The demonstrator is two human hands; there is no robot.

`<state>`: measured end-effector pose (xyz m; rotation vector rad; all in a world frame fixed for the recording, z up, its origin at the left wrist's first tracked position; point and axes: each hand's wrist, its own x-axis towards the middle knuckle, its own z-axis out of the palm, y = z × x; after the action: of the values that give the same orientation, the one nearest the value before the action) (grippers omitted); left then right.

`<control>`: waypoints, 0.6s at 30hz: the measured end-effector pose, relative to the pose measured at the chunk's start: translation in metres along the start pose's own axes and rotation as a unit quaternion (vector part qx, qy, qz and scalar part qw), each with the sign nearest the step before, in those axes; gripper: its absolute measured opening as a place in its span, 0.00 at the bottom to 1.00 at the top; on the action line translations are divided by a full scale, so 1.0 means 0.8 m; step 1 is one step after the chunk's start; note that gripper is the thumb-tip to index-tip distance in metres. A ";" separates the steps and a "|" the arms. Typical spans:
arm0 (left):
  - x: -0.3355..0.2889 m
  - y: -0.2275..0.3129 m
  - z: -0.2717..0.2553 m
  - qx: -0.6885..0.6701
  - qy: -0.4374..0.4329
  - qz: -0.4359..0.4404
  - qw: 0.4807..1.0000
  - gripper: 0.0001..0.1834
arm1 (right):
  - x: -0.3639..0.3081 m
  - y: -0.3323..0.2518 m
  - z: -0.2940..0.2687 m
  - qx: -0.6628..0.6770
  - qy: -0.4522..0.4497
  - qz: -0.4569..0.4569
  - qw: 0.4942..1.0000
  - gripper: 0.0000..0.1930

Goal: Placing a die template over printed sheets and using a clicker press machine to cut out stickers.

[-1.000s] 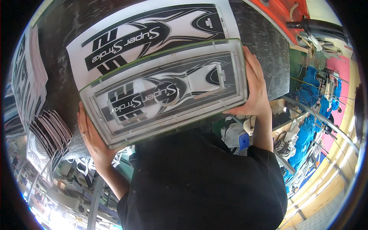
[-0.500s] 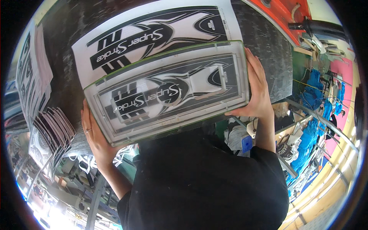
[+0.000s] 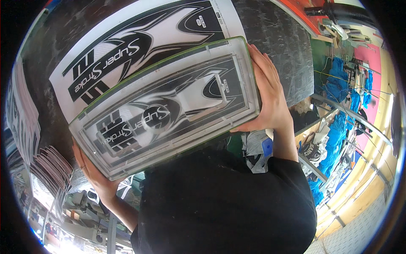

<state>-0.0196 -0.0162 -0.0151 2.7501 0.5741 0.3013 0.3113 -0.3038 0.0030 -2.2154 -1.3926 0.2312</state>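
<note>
Both my hands hold a clear, rectangular cutting die [image 3: 198, 127] with a green rim, raised frames inside and a round ring in the middle. My left hand [image 3: 97, 180] wraps its lower left corner, a ring on one finger. My right hand [image 3: 270, 95] clasps the right end, fingers along the side and thumb at the near edge. Under the die's far side lies a white sheet [image 3: 179, 25] printed with a black and grey shield-like pattern; the same pattern shows through the die. Whether the die rests on the sheet or hovers above it, I cannot tell.
The dark, scuffed tabletop [image 3: 292, 63] lies beneath. At the left edge stand stacked printed sheets [image 3: 23, 114] and a fanned pile of cut pieces [image 3: 53, 171]. A red machine part [image 3: 296, 12] and a black handle [image 3: 338, 12] are at the far right. Blue sheeting [image 3: 334, 131] hangs beyond a rack.
The die, the sheet and my hands have shifted left in the picture and look more tilted, left end lower. The surroundings shifted left too. Both hands keep their hold.
</note>
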 end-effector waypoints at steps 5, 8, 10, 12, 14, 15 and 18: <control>-0.004 0.000 -0.004 0.010 -0.010 0.000 1.000 0.64 | -0.002 -0.001 -0.002 0.014 0.003 -0.002 1.000 0.67; -0.014 0.005 -0.007 0.018 -0.015 -0.037 0.999 0.64 | -0.001 -0.003 0.005 0.015 -0.002 -0.022 1.000 0.64; -0.004 0.010 -0.007 -0.014 -0.045 -0.047 0.998 0.63 | -0.001 -0.002 0.003 0.000 -0.011 0.001 1.000 0.63; 0.001 0.008 0.011 0.003 -0.032 -0.012 0.999 0.61 | -0.006 0.001 0.000 -0.005 -0.013 0.017 1.000 0.62; 0.007 0.026 -0.011 0.016 -0.009 -0.023 1.000 0.58 | -0.006 -0.006 -0.006 0.001 -0.002 -0.004 1.000 0.62; 0.013 0.028 -0.007 0.010 0.000 -0.020 1.000 0.58 | -0.008 -0.002 -0.004 0.012 -0.001 -0.016 1.000 0.62; 0.022 0.025 0.000 0.008 0.006 -0.022 1.000 0.60 | -0.003 0.005 0.001 0.002 -0.009 -0.018 1.000 0.63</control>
<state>0.0033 -0.0260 -0.0058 2.7490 0.6422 0.3043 0.3132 -0.3075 -0.0003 -2.1892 -1.4389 0.2408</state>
